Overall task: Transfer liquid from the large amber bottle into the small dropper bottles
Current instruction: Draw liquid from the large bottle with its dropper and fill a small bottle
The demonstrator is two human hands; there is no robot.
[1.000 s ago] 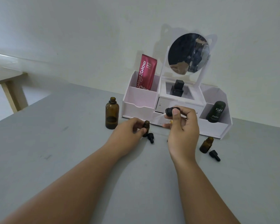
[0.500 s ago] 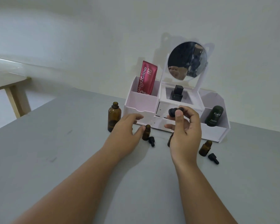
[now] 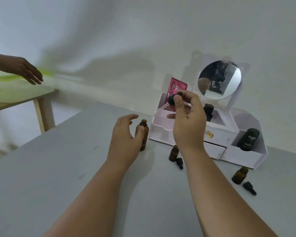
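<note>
Here, nearest you on the grey table (image 3: 41, 177), one small dropper bottle (image 3: 240, 175) stands uncapped with a black cap (image 3: 249, 188) lying just beside it; a second small bottle (image 3: 174, 153) stands farther in, its cap (image 3: 179, 163) at its foot. The large amber bottle (image 3: 142, 134) stands upright and open-mouthed, left of the white organizer (image 3: 243, 154). Your left hand (image 3: 126, 137) curls loosely half-open around that bottle, thumb touching its shoulder. Your right hand (image 3: 186, 120) is raised above, fingers pinched closed on a black-bulbed dropper (image 3: 172, 100) whose clear pipette slants down-left.
</note>
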